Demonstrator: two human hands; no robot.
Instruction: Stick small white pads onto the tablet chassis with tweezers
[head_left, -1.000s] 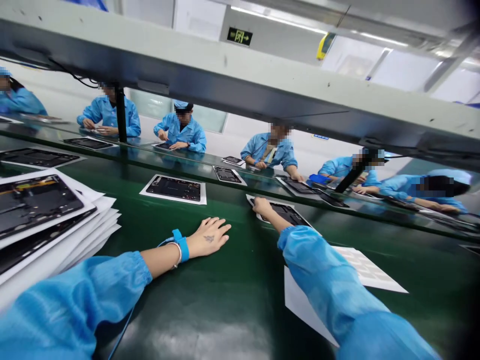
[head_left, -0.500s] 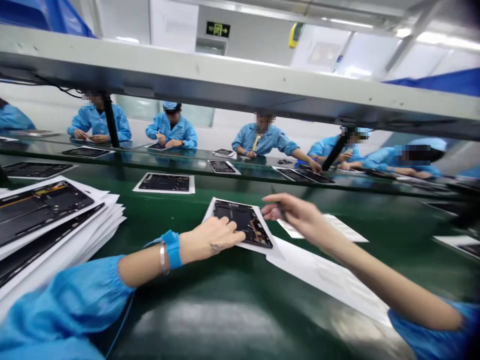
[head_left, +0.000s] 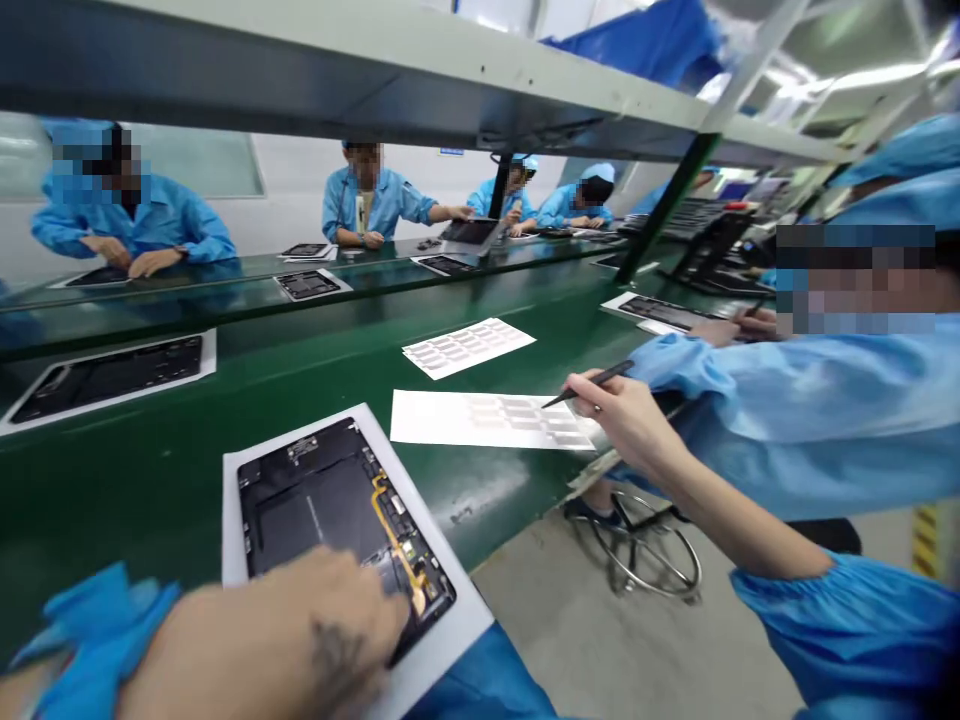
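Note:
In my right hand I pinch black tweezers, their tip over the right end of a white sheet with rows of grey sticker-like strips. Whether the tip touches a strip, I cannot tell. My left hand, a little blurred, lies with curled fingers across the near part of an opened tablet, which shows black innards and an orange flex cable. Its fingertips are mostly hidden. White paper lies under the tablet, and its near right corner reaches past the table edge over blue clothing.
A second strip sheet lies farther back. Another opened tablet on paper is at the left. Close on the right sits a co-worker in a blue sleeve; more co-workers work across the table. A shelf spans overhead, with a green post.
The view has swung right and down. My right hand with the tweezers has gone from beside the tablet to the strip sheet. My left hand stays at the tablet, which now appears nearer.

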